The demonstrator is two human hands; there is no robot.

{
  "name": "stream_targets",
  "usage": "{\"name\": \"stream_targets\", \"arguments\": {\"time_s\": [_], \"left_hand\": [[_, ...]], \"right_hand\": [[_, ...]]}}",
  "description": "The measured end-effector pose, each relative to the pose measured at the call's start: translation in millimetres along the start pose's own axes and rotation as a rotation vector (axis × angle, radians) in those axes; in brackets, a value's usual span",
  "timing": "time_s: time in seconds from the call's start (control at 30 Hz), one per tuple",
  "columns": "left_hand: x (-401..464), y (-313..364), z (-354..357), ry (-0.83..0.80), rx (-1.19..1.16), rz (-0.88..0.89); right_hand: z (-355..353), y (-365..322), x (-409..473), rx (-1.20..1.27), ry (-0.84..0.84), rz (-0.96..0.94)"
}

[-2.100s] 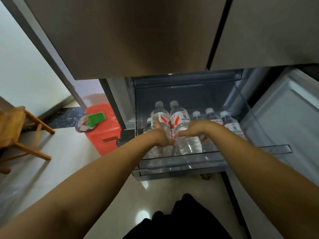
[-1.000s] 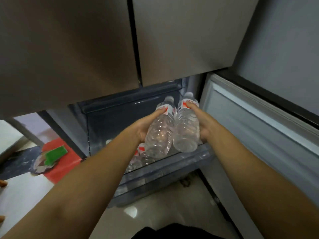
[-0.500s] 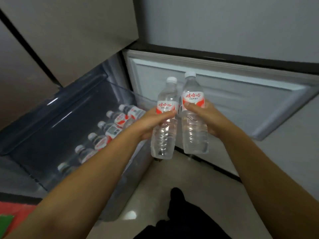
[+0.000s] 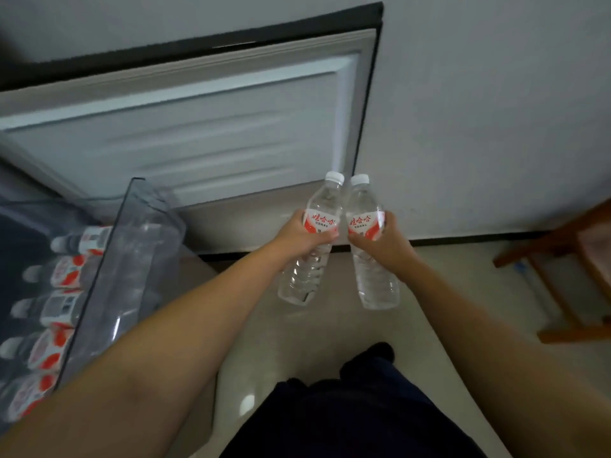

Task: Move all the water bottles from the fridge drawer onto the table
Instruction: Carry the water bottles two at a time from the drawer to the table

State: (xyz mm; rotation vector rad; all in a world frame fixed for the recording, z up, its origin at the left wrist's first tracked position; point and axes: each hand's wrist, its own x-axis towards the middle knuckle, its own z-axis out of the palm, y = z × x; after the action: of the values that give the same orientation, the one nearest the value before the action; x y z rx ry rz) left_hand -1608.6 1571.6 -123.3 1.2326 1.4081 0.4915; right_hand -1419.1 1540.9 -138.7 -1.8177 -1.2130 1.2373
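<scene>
- Water bottles are split between two places: one in each hand in mid-air over the floor (image 4: 330, 332), and the rest lying in the fridge drawer (image 4: 132, 246) at the left edge of the view.
- Left hand (image 4: 302, 238) grips the left bottle (image 4: 312, 241) around its red-and-white label, fingers (image 4: 325, 236) curled round the front, the white cap tilted up and to the right.
- Right hand (image 4: 380, 244) grips the right bottle (image 4: 368, 242) at its label in the same way, thumb curled across the front, the cap up and leaning slightly left.
- Both held bottles are clear and look full; their caps stand just beside each other, while their bases spread apart lower down.
- Behind the two bottles stands the open fridge door (image 4: 185, 127), its pale ribbed inner panel facing the camera, with a grey wall (image 4: 496, 110) to its right.
- Inside the clear drawer, the remaining bottles (image 4: 53, 305) lie on their sides in a row, white caps pointing left, red labels showing through the transparent wall; their number is blurred.
- At the right edge, part of a wooden chair (image 4: 572, 266) stands on the floor.
- At the bottom, the person's dark trousers (image 4: 357, 411) show between the two bare forearms.
</scene>
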Motion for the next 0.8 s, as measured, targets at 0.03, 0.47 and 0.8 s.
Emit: {"name": "stream_targets", "arguments": {"time_s": [0.03,0.47,0.8], "left_hand": [[9.3,6.5,12.4,-0.023,0.021,0.0],[119.6,106.8,190.1,-0.311,0.265,0.066],[170.7,143.9,306.2,-0.646,0.471,0.137]], "right_hand": [[-14.6,10.5,1.3,-0.001,0.036,0.018],[-209.6,110.6,16.5,0.086,0.429,0.239],[-268.5,165.9,-1.7,0.284,0.673,0.418]]}}
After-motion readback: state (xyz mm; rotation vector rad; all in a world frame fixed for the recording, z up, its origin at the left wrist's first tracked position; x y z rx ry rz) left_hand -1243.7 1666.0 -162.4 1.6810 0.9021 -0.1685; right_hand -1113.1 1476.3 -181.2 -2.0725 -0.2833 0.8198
